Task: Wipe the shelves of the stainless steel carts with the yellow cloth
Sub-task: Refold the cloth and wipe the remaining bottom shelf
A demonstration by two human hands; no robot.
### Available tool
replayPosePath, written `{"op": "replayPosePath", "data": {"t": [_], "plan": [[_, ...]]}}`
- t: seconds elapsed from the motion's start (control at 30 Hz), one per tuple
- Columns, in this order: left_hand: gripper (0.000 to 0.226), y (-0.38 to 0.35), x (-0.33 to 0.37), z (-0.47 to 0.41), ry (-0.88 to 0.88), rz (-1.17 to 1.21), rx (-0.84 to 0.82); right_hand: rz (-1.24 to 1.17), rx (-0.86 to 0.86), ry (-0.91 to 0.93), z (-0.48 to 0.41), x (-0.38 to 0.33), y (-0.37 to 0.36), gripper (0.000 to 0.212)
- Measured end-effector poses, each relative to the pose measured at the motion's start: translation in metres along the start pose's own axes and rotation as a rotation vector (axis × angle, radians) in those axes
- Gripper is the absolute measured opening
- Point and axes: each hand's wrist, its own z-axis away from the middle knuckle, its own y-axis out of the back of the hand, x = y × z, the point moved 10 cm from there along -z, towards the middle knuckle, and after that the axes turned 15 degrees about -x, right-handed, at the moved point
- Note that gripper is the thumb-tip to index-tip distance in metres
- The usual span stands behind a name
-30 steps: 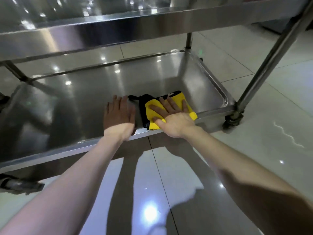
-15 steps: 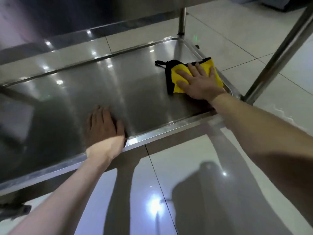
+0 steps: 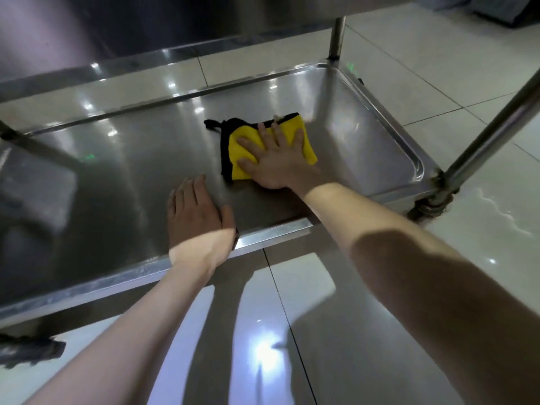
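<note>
The bottom shelf (image 3: pixel 140 159) of a stainless steel cart fills the view, a shallow tray with a raised rim. A folded yellow cloth (image 3: pixel 242 143) with black edging and a black loop lies near the shelf's middle right. My right hand (image 3: pixel 276 162) presses flat on the cloth with fingers spread and straight. My left hand (image 3: pixel 195 211) rests flat on the shelf by its front rim, fingers straight and holding nothing.
The cart's upper shelf (image 3: pixel 146 30) hangs low overhead. Upright posts stand at the front right (image 3: pixel 491 135) and back right (image 3: pixel 337 36). A caster (image 3: pixel 429 207) sits at the front right corner. Glossy tiled floor (image 3: pixel 438 83) surrounds the cart.
My right hand has slid the cloth from the shelf's right rim back left toward the middle. One second ago it was at the front edge. My left hand stays flat by the front rim.
</note>
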Motion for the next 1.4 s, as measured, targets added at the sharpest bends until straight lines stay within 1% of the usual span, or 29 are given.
{"op": "replayPosePath", "data": {"t": [0.13, 0.23, 0.33, 0.4, 0.53, 0.67, 0.8, 0.93, 1.03, 1.13, 1.27, 1.33, 1.4], "plan": [[0.068, -0.001, -0.004, -0.001, 0.006, 0.007, 0.006, 0.0, -0.018, 0.011, 0.064, 0.012, -0.029, 0.067], [0.067, -0.003, -0.007, -0.003, -0.001, -0.007, 0.002, 0.013, -0.025, -0.015, 0.101, 0.044, -0.041, 0.064], [0.064, -0.007, -0.005, -0.005, -0.018, -0.019, -0.016, 0.004, -0.045, -0.05, 0.113, 0.088, -0.036, 0.064], [0.062, -0.008, -0.005, -0.005, -0.007, -0.026, -0.025, -0.022, -0.034, -0.084, 0.107, 0.119, -0.027, 0.067], [0.067, -0.009, -0.003, -0.005, -0.018, -0.052, -0.055, -0.039, 0.006, -0.146, 0.073, 0.173, -0.004, 0.08], [0.065, -0.01, 0.001, -0.004, -0.027, -0.053, -0.069, -0.063, 0.025, -0.199, 0.02, 0.201, 0.026, 0.084], [0.061, -0.01, 0.003, -0.004, -0.038, -0.054, -0.065, -0.055, 0.009, -0.254, -0.035, 0.189, 0.047, 0.091], [0.06, -0.008, 0.002, -0.007, -0.032, -0.053, -0.049, -0.041, -0.001, -0.211, -0.066, 0.138, 0.054, 0.083], [0.061, -0.006, 0.002, -0.01, -0.03, -0.049, -0.044, -0.033, -0.02, -0.169, -0.068, 0.107, 0.051, 0.079], [0.061, -0.004, 0.002, -0.011, -0.021, -0.03, -0.043, -0.046, -0.014, -0.121, -0.046, 0.089, 0.038, 0.077], [0.061, -0.003, -0.001, -0.013, 0.0, 0.0, -0.053, -0.023, 0.004, 0.012, 0.021, 0.072, 0.002, 0.067], [0.062, -0.005, -0.002, -0.013, 0.006, 0.005, -0.078, 0.02, -0.02, 0.049, 0.056, 0.082, -0.013, 0.062], [0.059, -0.007, -0.002, -0.013, 0.01, -0.005, -0.1, 0.034, -0.044, 0.019, 0.086, 0.113, -0.021, 0.059]]}}
